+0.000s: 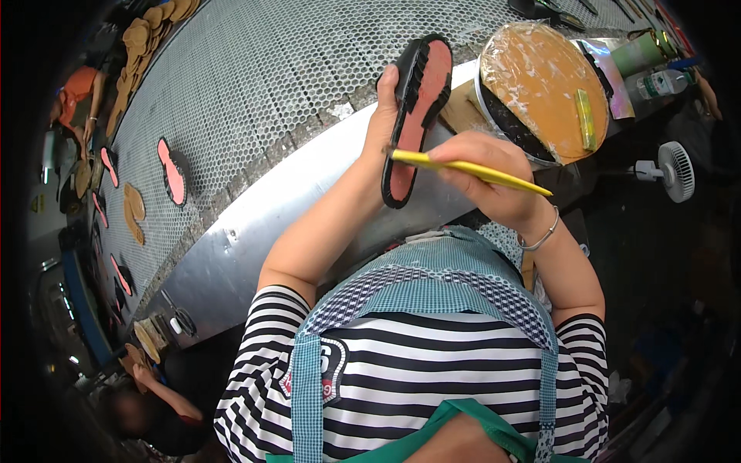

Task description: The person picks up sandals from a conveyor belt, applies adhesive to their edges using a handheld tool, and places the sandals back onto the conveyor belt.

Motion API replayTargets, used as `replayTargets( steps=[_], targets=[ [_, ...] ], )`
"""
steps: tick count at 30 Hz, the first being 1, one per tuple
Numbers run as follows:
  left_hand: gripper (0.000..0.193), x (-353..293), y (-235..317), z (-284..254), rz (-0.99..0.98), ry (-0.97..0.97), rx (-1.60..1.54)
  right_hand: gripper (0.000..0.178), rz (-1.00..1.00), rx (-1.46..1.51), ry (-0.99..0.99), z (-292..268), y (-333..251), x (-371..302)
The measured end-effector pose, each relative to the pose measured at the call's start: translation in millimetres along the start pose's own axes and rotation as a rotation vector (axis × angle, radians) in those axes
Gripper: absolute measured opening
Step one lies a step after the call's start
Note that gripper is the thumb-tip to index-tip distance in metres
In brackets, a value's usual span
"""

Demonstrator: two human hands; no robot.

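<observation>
- Gripping 1 pink-faced black shoe sole (421, 108) in left fingers (387, 91), above the desk's (262, 100) near edge.
- Pinching 1 yellow-handled brush (492, 174) in right fingers (472, 147), with its tip at the sole's left edge.

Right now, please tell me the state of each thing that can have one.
Left hand: closed on the sole
Right hand: closed on the brush
Sole: held up, pink face showing
Brush: tip at the sole's edge, contact unclear
Round container: partly covered by a tan cover
Fan: spinning or not, cannot tell
</observation>
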State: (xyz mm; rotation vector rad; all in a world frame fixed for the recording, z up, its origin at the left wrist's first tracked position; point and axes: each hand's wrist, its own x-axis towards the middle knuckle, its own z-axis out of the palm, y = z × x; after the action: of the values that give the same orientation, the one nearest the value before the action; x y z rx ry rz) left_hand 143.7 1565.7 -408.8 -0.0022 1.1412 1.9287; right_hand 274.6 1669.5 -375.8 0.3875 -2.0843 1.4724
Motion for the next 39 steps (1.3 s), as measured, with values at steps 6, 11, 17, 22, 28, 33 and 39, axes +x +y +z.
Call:
replayTargets(
  steps=[6,11,17,22,28,33,39],
  targets=[
    [0.064,9,8,8,0.116,0.068,0.159,0.024,-0.164,-0.05,-0.384,-11,-14,7],
    [0.062,6,20,-11,0.119,0.088,0.138,0.021,-0.152,-0.153,-0.473,-20,-17,1],
    [0.075,-27,13,-18,0.265,-0.045,0.079,0.023,0.319,0.289,0.613,-22,1,0],
    [0.081,-47,3,-17,0.263,-0.021,0.218,0.027,0.34,0.539,0.785,-29,27,15],
    [0.081,-42,-4,-20,0.279,0.034,0.412,0.025,0.337,0.525,0.738,-21,20,12],
    [0.079,-33,-13,-34,0.255,0.012,0.405,0.022,0.285,0.342,0.518,-16,10,-4],
    [0.083,-34,-18,-33,0.261,0.004,0.337,0.02,0.304,0.355,0.366,-24,4,-14]
  ],
)
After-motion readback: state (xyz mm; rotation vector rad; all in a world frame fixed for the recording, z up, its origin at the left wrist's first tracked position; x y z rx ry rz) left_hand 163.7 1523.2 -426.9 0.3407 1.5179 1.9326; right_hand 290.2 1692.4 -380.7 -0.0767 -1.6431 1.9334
